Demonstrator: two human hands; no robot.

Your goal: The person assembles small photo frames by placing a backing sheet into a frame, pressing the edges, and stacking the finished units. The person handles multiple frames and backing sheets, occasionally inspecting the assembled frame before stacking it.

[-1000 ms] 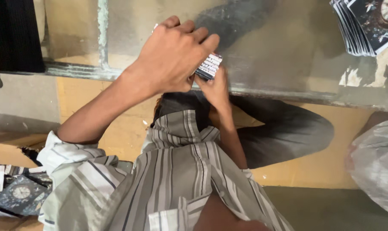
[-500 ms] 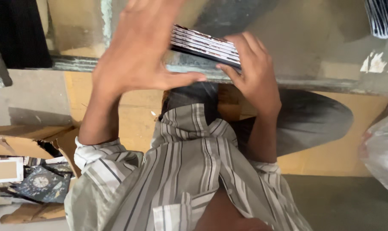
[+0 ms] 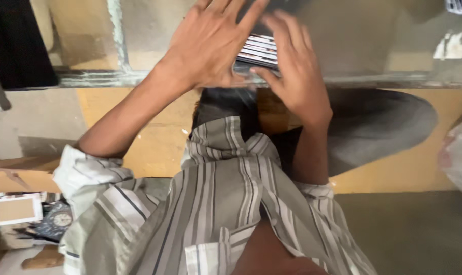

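Observation:
A stack of thin dark cards with white edges (image 3: 259,50) is pressed between both my hands, over a glass tabletop (image 3: 373,46). My left hand (image 3: 213,43) lies flat against the stack's left side, fingers spread and pointing up. My right hand (image 3: 294,63) cups the stack's right side, thumb under its lower edge. Most of the stack is hidden behind my fingers. My striped shirt and dark trousers fill the lower middle of the view.
The glass top has a pale metal frame edge (image 3: 114,76). At the lower left lie a small white picture frame (image 3: 14,209) and a dark card with a clock face (image 3: 60,220). A pale plastic bag (image 3: 460,158) sits at the right edge. More cards show at the top right (image 3: 460,5).
The stack has turned from a small end-on packet to lying sideways between my hands. My left hand opened flat against it, and my right hand moved up over its right side.

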